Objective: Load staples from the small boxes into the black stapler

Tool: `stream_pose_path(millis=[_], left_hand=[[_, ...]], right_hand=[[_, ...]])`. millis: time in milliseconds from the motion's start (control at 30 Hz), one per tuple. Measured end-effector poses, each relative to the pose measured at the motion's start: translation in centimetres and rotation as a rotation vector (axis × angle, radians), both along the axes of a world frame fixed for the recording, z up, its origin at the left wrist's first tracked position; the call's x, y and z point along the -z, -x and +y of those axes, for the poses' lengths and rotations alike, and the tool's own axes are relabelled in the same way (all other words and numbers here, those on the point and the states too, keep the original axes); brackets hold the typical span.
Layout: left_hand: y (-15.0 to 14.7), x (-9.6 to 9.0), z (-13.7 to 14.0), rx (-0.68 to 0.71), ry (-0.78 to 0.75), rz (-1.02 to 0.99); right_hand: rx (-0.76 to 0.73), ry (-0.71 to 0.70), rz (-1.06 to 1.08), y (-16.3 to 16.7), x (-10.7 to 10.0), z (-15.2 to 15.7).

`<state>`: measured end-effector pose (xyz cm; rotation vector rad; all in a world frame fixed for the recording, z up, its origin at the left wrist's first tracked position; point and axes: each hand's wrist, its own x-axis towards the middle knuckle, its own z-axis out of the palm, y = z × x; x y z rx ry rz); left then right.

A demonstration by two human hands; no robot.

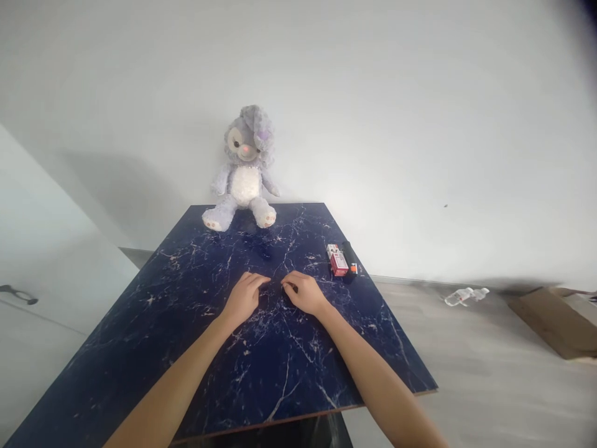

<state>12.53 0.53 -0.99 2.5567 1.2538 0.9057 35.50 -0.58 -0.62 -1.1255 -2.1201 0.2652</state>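
Both of my hands hover over or rest on the blue marble-patterned table [196, 348]; I cannot tell which. My left hand [243, 296] has its fingers stretched to the right, with nothing seen in it. Across a small gap, my right hand [305, 292] faces it with loosely bent fingers. A dark gap shows between its fingers and thumb, and no held thing is visible there. Nearest to the right hand are a small red and white box [339, 264] and a black item with an orange and white end [349, 258], lying side by side.
A lilac plush toy [245, 185] sits at the table's far edge against the white wall [396, 124]. On the floor to the right lie a clear plastic item [466, 296] and flattened cardboard [555, 320]. A door handle [18, 294] is at the left.
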Motion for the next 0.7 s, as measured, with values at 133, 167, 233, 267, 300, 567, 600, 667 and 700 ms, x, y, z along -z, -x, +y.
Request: stream_pose_path(millis=[133, 167, 233, 267, 300, 567, 600, 667, 700], left_hand=[[0.2, 0.0, 0.1, -0.035, 0.023, -0.026], [0.3, 0.0, 0.1, -0.037, 0.032, -0.030], [0.2, -0.1, 0.1, -0.044, 0.035, -0.035], [0.2, -0.1, 0.1, -0.055, 0.030, -0.039], [0.2, 0.0, 0.1, -0.074, 0.025, -0.047], [0.7, 0.8, 0.8, -0.171, 0.078, -0.096], [0.7, 0.8, 0.7, -0.165, 0.091, -0.089], [0.6, 0.8, 0.5, -0.145, 0.118, -0.069], [0.5, 0.7, 0.4, -0.135, 0.128, -0.056]], right_hand=[[0.050, 0.021, 0.026, -0.6, 0.5, 0.4], [0.047, 0.026, 0.026, -0.7, 0.6, 0.5], [0.032, 0.030, 0.022, -0.7, 0.9, 0.6], [0.024, 0.029, 0.021, -0.7, 1.0, 0.7], [0.016, 0.027, 0.022, -0.7, 1.1, 0.7], [0.014, -0.011, 0.030, -0.8, 2.1, 1.6], [0.018, -0.010, 0.029, -0.9, 2.2, 1.8], [0.034, 0.000, 0.029, -1.1, 2.3, 1.9], [0.043, 0.006, 0.032, -1.2, 2.3, 2.0]])
